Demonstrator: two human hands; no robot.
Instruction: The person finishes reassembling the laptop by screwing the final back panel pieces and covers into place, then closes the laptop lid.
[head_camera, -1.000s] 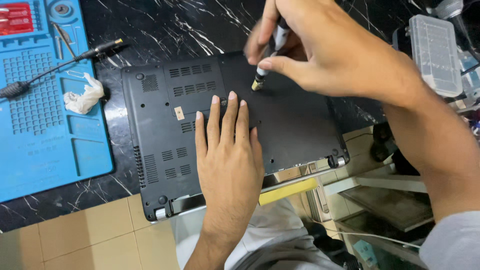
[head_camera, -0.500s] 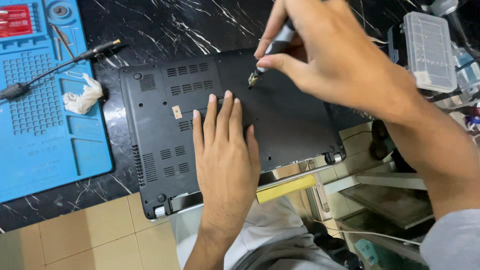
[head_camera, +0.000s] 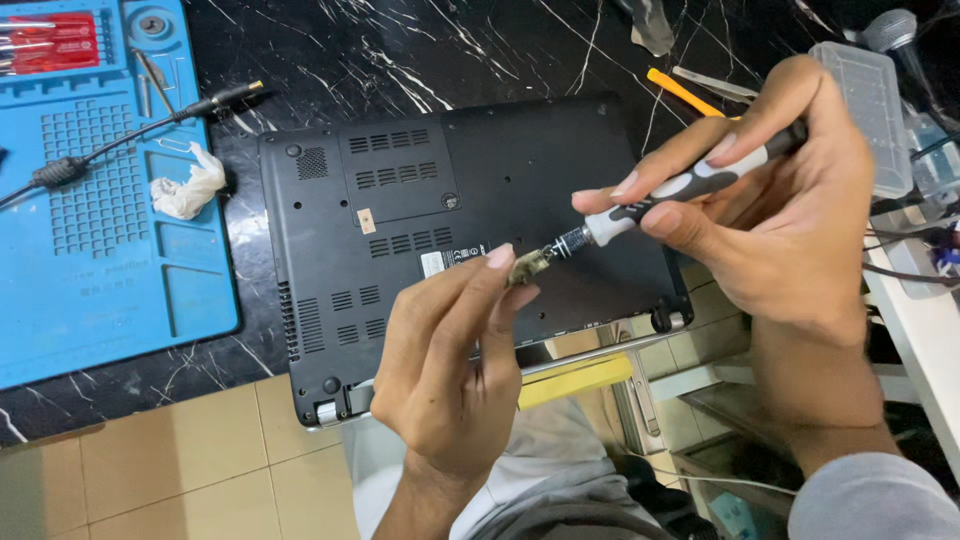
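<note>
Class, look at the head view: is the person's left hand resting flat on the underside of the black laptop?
No, the left hand is raised above the laptop, its fingertips pinching the tip of the screwdriver held by the right hand.

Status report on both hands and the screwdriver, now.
Right hand grips grey-and-black precision screwdriver. Left hand pinches its tip above upside-down black laptop. Nothing between tool and laptop.

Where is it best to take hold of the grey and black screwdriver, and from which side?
Grip the thick grey and black screwdriver at its ribbed handle, coming from the butt end at upper right, as the right hand does. The handle is wide and textured; the thin metal tip points lower left, where the left hand pinches it above the black upturned laptop.
</note>
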